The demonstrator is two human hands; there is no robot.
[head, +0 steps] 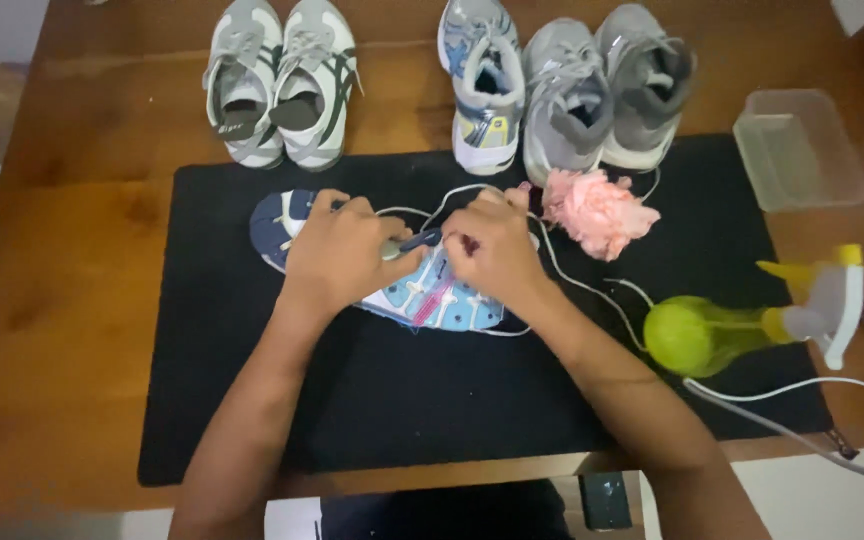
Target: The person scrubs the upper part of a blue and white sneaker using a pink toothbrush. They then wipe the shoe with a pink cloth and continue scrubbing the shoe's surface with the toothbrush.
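Head view, looking down on a wooden table with a black mat laid across it.

Item in hand: one light blue and navy sneaker, lying on the mat near its far edge, toe to the person's left, partly covered by both hands. A white shoelace loops out from it across the mat towards the right.

Left hand: curled over the middle of the sneaker, fingers pinched on something small at the lacing; what exactly it grips cannot be told.

Right hand: closed on the sneaker's lace area just beside the left hand, fingertips pinching the shoelace.

Around it:
- pink crumpled cloth, on the mat, just beside the right hand;
- green spray bottle with yellow and white trigger head, lying on its side at the mat's right;
- pair of white and dark green sneakers, far left, off the mat;
- single blue and white sneaker;
- pair of grey sneakers;
- clear plastic tub, far right;
- white cable at the near right corner.
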